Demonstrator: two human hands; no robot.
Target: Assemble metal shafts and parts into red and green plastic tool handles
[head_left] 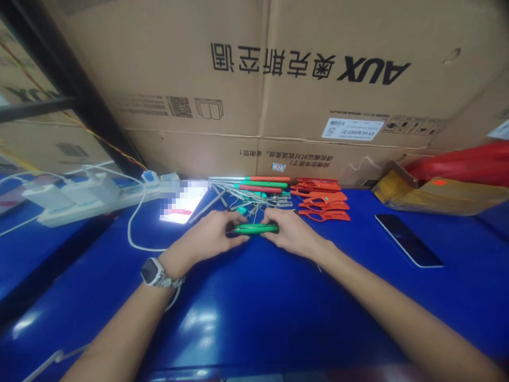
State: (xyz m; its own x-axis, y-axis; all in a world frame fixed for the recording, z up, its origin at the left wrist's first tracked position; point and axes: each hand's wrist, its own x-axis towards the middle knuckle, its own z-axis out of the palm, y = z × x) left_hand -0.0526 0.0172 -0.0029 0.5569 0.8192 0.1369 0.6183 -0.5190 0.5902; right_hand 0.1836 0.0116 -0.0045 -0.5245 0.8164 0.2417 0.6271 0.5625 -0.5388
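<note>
The single camera sits on my head and looks forward and steeply down, along my forearms (137, 313), which come in from the lower corners, to my left hand (217, 233) and right hand (290, 229) near the middle, within reach. I see the table (254, 302) from above; the carton (159, 53) faces me across the top. The wide view spans power strip (119, 200) to phone (407, 241).

Just behind the left hand (222, 231), I see a watch (152, 272) on the wrist: dark rounded-square face, pale case, silvery link band (170, 281) crossing the arm. Behind the right hand (288, 228), wrist and forearm (369, 292) are bare.
</note>
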